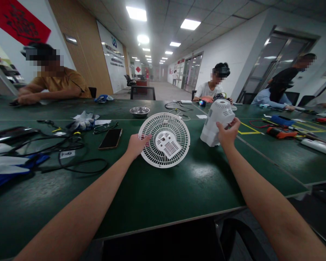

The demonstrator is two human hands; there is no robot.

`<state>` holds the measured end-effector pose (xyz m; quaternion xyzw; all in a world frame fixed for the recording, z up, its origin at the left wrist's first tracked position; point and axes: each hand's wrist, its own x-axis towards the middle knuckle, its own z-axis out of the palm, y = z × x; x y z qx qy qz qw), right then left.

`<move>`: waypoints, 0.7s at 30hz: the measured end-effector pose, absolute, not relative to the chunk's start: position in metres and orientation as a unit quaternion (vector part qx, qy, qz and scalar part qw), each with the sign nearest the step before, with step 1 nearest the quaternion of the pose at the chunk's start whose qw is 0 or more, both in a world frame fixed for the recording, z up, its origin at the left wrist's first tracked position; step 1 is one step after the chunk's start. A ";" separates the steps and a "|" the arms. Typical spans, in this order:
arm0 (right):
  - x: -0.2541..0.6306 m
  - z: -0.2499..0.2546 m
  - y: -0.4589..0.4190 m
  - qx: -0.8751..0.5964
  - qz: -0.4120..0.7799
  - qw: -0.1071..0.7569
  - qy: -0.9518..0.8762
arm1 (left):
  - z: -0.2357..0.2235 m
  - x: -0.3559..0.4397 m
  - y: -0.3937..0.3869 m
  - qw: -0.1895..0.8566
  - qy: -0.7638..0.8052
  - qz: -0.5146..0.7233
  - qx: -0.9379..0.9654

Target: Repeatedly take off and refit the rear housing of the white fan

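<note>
A round white fan grille [176, 127] with a solid hub plate at its centre is tilted up over the green table. My left hand [138, 145] grips its left rim, thumb in front and some fingers showing through the bars. To the right, my right hand [228, 131] is closed around the side of a white plastic fan body [213, 123], which leans a little and has a rounded, vented top. The fingers behind that body are partly hidden. Grille and body are apart from each other.
A metal bowl [139, 111] stands behind the grille. Left of my left hand lie a phone [110, 139], black cables [70, 168] and gloves [84, 119]. An orange and black tool [281, 132] lies at the right. Other people sit across the table [163, 195].
</note>
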<state>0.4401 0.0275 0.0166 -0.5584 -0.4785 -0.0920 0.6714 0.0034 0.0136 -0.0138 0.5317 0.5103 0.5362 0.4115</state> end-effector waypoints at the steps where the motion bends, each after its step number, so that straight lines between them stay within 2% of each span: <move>1: 0.439 0.017 0.027 -0.556 -0.099 0.673 -0.478 | -0.015 0.003 0.014 0.411 0.509 0.536 0.533; 8: 0.415 0.034 0.004 -0.543 -0.210 0.643 -0.498 | -0.014 0.002 0.013 0.408 0.502 0.533 0.545; 10: 0.400 0.039 -0.003 -0.533 -0.210 0.639 -0.512 | -0.011 0.003 0.010 0.411 0.505 0.529 0.545; 16: 0.353 0.019 -0.004 -0.569 -0.060 0.587 -0.573 | -0.005 0.005 0.006 0.417 0.518 0.529 0.526; 21: 0.333 -0.010 0.008 -0.640 0.041 0.463 -0.612 | -0.009 0.004 0.008 0.417 0.509 0.531 0.534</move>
